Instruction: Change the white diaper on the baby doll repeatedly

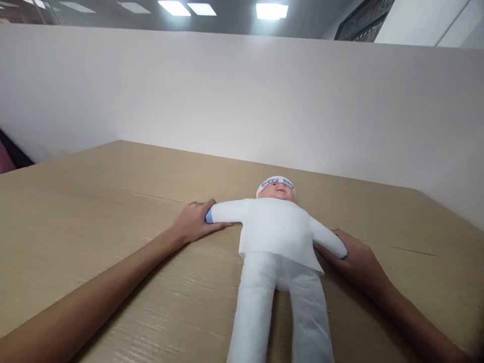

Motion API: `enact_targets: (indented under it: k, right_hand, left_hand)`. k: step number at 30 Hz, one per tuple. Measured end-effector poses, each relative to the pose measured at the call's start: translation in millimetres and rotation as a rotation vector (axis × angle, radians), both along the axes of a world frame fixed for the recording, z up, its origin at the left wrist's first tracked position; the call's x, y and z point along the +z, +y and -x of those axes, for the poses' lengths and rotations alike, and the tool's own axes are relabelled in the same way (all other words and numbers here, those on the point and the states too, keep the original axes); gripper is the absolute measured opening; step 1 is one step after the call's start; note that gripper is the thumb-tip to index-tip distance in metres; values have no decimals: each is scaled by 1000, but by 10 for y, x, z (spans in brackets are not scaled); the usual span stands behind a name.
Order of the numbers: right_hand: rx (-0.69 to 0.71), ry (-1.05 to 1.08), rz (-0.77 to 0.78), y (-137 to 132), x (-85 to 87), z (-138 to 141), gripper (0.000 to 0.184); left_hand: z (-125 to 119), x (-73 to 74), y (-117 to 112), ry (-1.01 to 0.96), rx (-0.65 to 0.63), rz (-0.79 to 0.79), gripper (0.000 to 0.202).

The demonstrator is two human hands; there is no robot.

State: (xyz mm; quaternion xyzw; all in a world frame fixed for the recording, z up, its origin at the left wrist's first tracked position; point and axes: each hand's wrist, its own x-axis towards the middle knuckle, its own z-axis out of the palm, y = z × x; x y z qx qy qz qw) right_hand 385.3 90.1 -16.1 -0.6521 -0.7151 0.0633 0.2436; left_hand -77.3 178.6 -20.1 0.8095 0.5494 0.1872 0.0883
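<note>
A baby doll (278, 227) in a white top and white trousers lies on its back on the wooden table. Lettering in blue runs across its white cap (275, 181), and its legs stretch toward me past the bottom edge of the view. My left hand (194, 221) is closed around the end of the doll's outstretched arm, where a blue cuff shows. On the other side, my right hand (355, 256) holds the doll's other arm, which slants down and outward; some of its fingers are hidden beneath that arm.
The wooden table (113, 201) spreads out around the doll, with thin seam lines in its surface. Behind its far edge rises a plain white partition (227, 96). At the far left edge there is a dark and purplish thing (11, 154) that I cannot make out.
</note>
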Motion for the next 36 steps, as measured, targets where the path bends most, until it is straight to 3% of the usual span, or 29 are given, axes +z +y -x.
enact_targets:
  k: [3, 8, 12, 19, 24, 27, 31, 36]
  right_hand:
    - [-30, -18, -50, 61, -63, -68, 55]
    - [20, -44, -188, -51, -216, -234, 58]
    - [57, -47, -199, -36, -242, -295, 56]
    - [9, -93, -103, 81, -200, -215, 65]
    - [-38, -127, -120, 97, -268, -185, 65]
    - [-97, -134, -124, 47, -277, -154, 63]
    - [-281, -123, -35, -124, -228, -41, 60]
    - [-477, -61, -18, -485, -170, 247, 84]
  left_hand:
    - [28, -82, 89, -73, -2, -50, 71]
    - [121, -127, -26, -184, -111, -204, 64]
    - [126, -108, -25, -211, -168, -134, 57]
    - [159, -164, 101, -269, -197, 6, 64]
    - [173, -213, 98, -239, -186, -42, 70]
    - [169, -252, 82, -204, -164, -101, 80]
    - [179, -288, -13, -281, -85, -109, 92]
    - [215, -235, -411, -420, -16, -137, 90]
